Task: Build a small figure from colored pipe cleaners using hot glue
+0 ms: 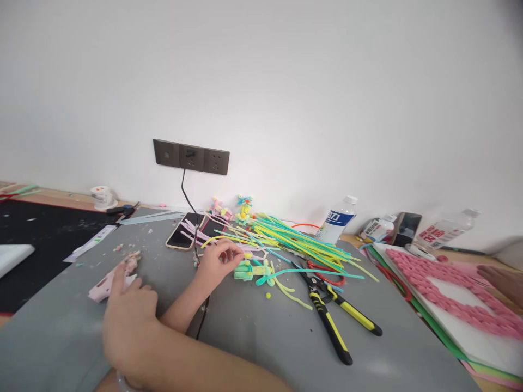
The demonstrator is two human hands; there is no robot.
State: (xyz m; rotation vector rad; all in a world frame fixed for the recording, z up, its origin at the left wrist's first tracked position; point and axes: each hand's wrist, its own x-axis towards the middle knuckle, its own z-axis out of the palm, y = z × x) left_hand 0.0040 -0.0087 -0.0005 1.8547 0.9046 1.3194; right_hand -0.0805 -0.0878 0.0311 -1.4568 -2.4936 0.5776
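Observation:
My forearms cross, the right lying over the left. On the left of the grey table, my right hand [131,321] is on a pale pink tool [102,286] that looks like a glue gun. The index finger stretches over it and the other fingers bend; the thumb is hidden. At the middle, the fingertips of my left hand [218,264] press together, and whatever they hold is too small to make out. Just right of them lies a green and yellow pipe-cleaner figure [247,270]. A small yellow ball [268,295] rests in front of it.
Loose pipe cleaners [294,239] heap behind, with yellow-black pliers [327,316] beside them. A phone [186,231] lies under a black cable [186,190] from the wall socket. A bottle [337,220] stands at the back. Another person's hand [500,280] is far right, by a pink wreath [441,291].

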